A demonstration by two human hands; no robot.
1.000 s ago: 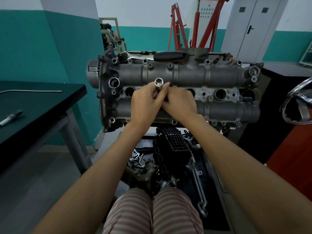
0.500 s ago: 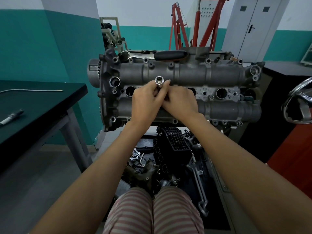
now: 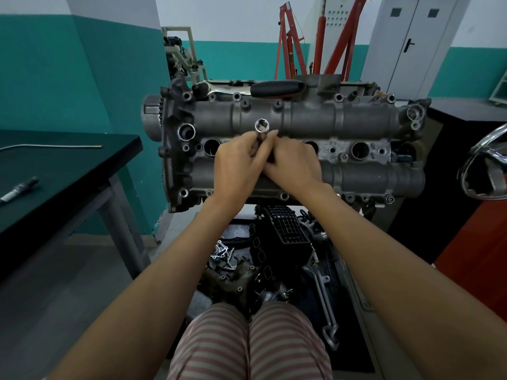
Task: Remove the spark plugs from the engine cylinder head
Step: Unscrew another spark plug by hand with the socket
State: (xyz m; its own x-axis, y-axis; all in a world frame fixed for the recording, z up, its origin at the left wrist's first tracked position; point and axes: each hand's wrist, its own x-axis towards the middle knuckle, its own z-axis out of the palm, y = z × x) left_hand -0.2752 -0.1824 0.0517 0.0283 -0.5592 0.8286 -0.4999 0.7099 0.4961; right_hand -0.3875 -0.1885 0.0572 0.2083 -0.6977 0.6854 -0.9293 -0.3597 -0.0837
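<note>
Both left hand [image 3: 237, 167] and right hand [image 3: 295, 165] gripping the long chrome steel socket [image 3: 261, 130] in the grey cast-metal cylinder head [image 3: 356, 119], probably hand-loosening a plug; next, lifting straight out.

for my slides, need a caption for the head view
Both hands, left hand and right hand, grip a socket extension over the cylinder head.

Cylinder head [image 3: 356, 116] centre, ratchet [image 3: 263, 89] on its far edge — table [image 3: 68, 165] left, engine hoist [image 3: 318, 37] behind

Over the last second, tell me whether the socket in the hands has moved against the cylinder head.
No. The socket sits at the same spot over the cylinder head, between the same two plug wells, gripped by left hand and right hand.
</note>
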